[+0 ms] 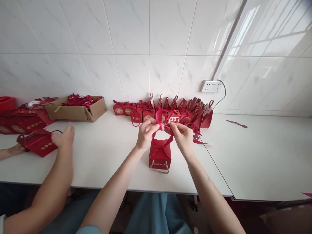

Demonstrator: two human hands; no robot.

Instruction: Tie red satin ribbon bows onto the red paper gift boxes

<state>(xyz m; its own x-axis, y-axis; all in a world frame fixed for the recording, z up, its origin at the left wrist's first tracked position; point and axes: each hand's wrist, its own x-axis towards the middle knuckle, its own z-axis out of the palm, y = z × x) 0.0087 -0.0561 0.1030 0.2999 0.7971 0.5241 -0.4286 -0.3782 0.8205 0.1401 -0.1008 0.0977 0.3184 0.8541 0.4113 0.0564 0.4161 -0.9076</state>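
In front of me on the white table stands a small red gift box (159, 157), with gold lettering and a twisted cord handle on its near side. A red ribbon (159, 117) runs up from the box's top, and both my hands hold it above the box. My left hand (146, 134) pinches the ribbon between thumb and fingers, a loose length sticking up past them. Close beside it, my right hand (181, 136) grips another part of the same ribbon. Where the ribbon crosses between my fingertips is partly hidden.
Rows of finished-looking red boxes (148, 115) stand along the wall behind my hands. A cardboard box (73, 112) of red ribbons is to the left, where a co-worker's hands (63, 136) handle a red box (40, 142). A ribbon strip (237, 123) lies right, below a power strip (211, 86).
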